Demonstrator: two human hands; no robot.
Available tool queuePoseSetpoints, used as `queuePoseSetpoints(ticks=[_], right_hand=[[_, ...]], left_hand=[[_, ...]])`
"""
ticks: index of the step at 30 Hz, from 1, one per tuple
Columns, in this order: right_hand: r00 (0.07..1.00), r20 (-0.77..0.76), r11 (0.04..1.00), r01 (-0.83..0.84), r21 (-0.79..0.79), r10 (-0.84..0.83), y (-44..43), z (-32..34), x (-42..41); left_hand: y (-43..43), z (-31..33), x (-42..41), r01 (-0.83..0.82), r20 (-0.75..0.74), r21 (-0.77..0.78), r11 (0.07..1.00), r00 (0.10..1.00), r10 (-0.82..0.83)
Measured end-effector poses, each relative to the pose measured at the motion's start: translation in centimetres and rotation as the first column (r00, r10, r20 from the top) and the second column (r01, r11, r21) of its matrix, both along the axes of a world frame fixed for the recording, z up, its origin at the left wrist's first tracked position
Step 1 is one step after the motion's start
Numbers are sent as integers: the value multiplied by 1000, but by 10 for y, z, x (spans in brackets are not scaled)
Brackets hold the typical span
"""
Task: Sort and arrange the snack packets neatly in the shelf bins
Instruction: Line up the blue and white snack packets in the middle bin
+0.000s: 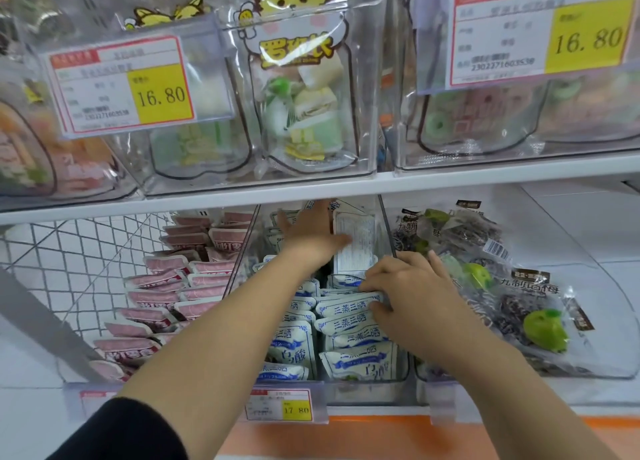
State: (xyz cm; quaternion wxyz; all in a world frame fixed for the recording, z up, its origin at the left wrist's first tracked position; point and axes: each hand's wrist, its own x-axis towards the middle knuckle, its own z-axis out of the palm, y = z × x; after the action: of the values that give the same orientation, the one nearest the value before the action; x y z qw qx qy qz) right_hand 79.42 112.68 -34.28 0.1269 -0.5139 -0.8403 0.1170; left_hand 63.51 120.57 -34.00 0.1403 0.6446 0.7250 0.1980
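Several white-and-blue snack packets [349,324] fill the middle clear bin [363,390] on the lower shelf. My left hand [311,231] reaches deep into that bin with fingers straight, its thumb against an upright white packet [356,241] showing its printed back. My right hand [412,293] lies on the right-hand stack, fingers curled over the top edges of the blue-and-white packets, pressing them. Pink packets [166,286] lie in rows in the left bin. Dark plum packets [512,286] with green fruit pictures lie in the right bin.
The upper shelf [346,185] overhangs the bins and carries clear boxes of bagged sweets [304,106] with price tags [124,85] reading 16.80. A wire mesh divider [69,262] stands at the left. A 17.80 tag [280,406] hangs on the lower shelf edge.
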Motion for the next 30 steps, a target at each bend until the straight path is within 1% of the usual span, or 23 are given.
queuePoseSetpoints(ticks=[3,5,6,8,10,12,13,15,19,22,24,26,28,30], right_hand=[[1000,-2,1000,0,-10,0,1,0,1],[1000,-14,1000,-7,-14,7,1,1,2],[1000,-26,1000,-11,-21,10,1,1,3],[998,-63,999,-6,-36,4,1,2,5],[997,-78,1000,-4,-31,1,0,2,6],[995,-98,1000,-10,-29,7,0,2,7],[993,-115,999,-10,-35,6,0,3,7],[991,-134,999,-8,-41,3,-2,2,8],[991,-131,999,-9,-32,4,-3,3,8],[993,-116,999,-9,-42,4,-4,5,6],[995,-105,999,-6,-35,2,-4,4,5],[995,-102,1000,-2,-29,-1,-4,3,5],[994,-110,1000,0,-24,-3,-4,3,5],[994,-111,1000,-2,-22,-1,-3,2,5]], left_hand=[[-10,14,3,-35,248,123,992,969,3],[-27,21,4,-67,331,240,969,943,-17],[-41,25,3,-55,311,333,941,949,-55],[-73,25,-5,79,175,500,863,966,-190],[-102,16,-18,238,66,543,805,944,-324],[-124,1,-34,368,-37,498,785,914,-405],[-133,-6,-43,392,-63,464,794,909,-412],[-144,-13,-59,378,-45,402,834,918,-394],[-149,-3,-62,310,65,217,926,942,-330],[-141,4,-43,134,227,98,986,962,-154],[-133,6,-32,56,280,11,998,958,-57],[-127,9,-25,20,364,-51,998,931,0],[-126,9,-24,-17,484,-126,992,872,76],[-130,8,-24,-33,547,-203,979,825,142]])
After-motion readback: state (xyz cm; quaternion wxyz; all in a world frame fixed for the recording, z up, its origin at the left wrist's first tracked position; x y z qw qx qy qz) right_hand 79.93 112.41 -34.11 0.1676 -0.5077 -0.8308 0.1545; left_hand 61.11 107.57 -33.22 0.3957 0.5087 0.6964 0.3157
